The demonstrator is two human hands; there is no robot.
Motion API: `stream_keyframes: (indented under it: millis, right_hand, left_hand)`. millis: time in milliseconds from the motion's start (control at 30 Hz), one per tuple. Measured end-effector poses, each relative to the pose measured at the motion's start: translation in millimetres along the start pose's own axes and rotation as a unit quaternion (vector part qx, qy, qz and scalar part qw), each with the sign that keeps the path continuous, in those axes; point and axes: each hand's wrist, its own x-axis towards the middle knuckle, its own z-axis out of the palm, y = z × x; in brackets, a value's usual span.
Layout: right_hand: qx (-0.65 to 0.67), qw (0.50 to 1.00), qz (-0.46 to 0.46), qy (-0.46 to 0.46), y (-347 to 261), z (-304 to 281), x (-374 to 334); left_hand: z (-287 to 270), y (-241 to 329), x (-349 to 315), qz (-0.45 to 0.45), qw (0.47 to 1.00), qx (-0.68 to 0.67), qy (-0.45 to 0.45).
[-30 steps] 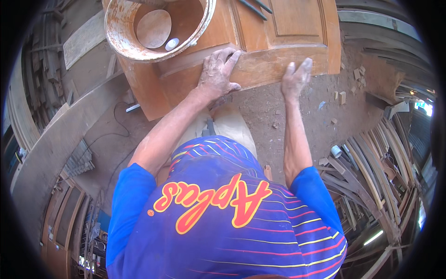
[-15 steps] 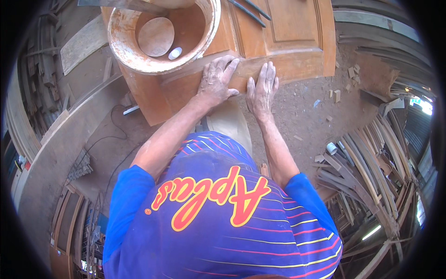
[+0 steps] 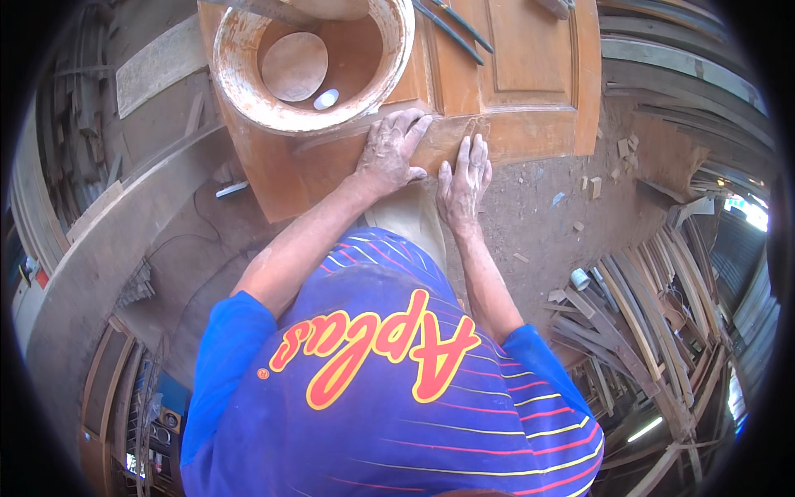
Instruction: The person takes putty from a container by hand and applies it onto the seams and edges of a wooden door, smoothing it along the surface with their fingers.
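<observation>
A brown panelled wooden door lies flat in front of me. My left hand rests on the door's near rail, with dusty fingers stretched out and the thumb toward the near edge. Just to its right, my right hand has its fingertips on the same rail and its palm over the near edge. Both hands are open, and neither holds anything. Beyond my left hand stands a round tub with a stained whitish rim. Inside it are a pale disc and a small white oval piece.
Two dark slim rods lie on the door to the right of the tub. A brownish object shows at the door's far side. Wood offcuts lie on the floor at right. Stacked timber and a curved-looking board flank me.
The view has tilted slightly, so the tub appears farther right and the door's right end lower. The hands stay at the near rail. The brownish object has come into view.
</observation>
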Motion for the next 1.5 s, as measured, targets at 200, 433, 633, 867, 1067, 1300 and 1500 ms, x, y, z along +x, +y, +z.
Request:
stream_keyframes:
  millis: [200,433,633,867,1067,1300,1500]
  right_hand:
    - [-0.015,0.999,-0.008,0.029,3,0,33]
    - [-0.013,0.998,0.029,0.045,8,4,24]
    - [-0.012,0.999,0.021,0.044,5,-2,32]
    - [0.032,0.997,0.024,0.062,15,1,23]
    - [-0.03,0.999,0.001,0.045,6,1,25]
    - [0.054,0.996,0.009,0.074,6,-3,40]
    - [0.046,0.997,-0.009,0.061,10,-3,30]
  left_hand:
    - [2,3,0,-0.005,1.0,0.017,-0.005]
    - [3,5,-1,-0.001,1.0,0.024,-0.003]
    - [7,6,-4,0.005,1.0,0.024,0.006]
    - [5,5,-3,-0.001,1.0,0.026,-0.003]
    - [3,8,-4,-0.005,1.0,0.026,-0.007]
    - [4,6,-4,-0.007,1.0,0.023,-0.008]
    - [5,5,-4,-0.007,1.0,0.026,-0.002]
